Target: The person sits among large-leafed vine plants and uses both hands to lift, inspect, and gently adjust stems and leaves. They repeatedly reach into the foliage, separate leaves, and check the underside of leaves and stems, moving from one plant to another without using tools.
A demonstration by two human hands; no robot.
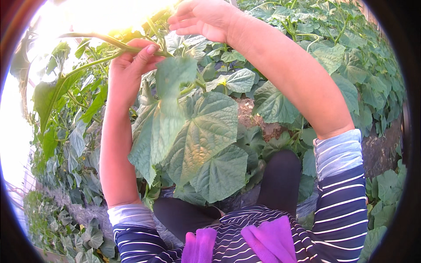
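At the upper left, my left hand [135, 59] pinches a green vine stem [113, 41] between thumb and fingers. A long leaf stalk runs from that stem down to a drooping leaf [49, 95]. My right hand [204, 19] is raised at the top, a little right of the stem, its fingers loosely extended and nothing visible in them. Below both hands hang broad cucumber-like leaves [204, 131], one with yellowish patches. A small yellow flower [223, 81] shows among the leaves right of my left hand. Bright glare washes out the top left.
Dense leafy vines [358, 62] fill the right side, and more foliage [82, 157] stands at left. Brown soil [246, 111] shows between plants. Plastic sheeting [88, 213] covers ground at lower left. My bent knees [281, 174] are close beneath the leaves.
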